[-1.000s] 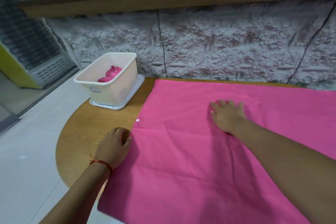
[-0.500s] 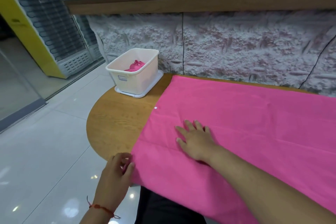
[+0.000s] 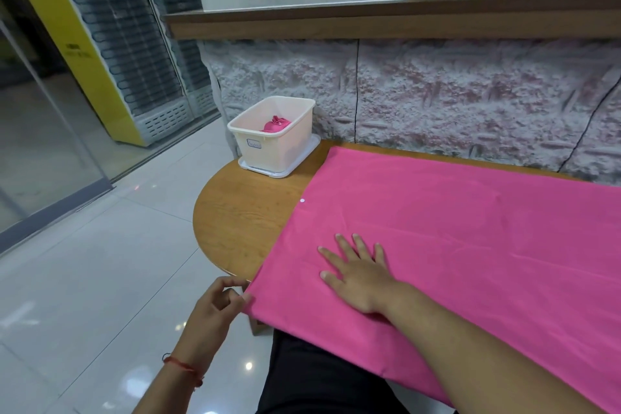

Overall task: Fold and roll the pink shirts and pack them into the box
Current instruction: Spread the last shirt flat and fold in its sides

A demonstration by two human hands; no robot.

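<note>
Our hands split the job. The right hand lies flat with fingers spread, keeping the wide pink cloth shirt still. The left hand curls at its corner, probably to fold it. We cannot tell if it grips.

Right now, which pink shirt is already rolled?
The pink bundle inside the white box. The other pink shirt lies spread flat on the table, under the right hand.

Hot pink shirt, brown woodgrain tabletop, cream box with what looks like pink rolls inside.
</note>
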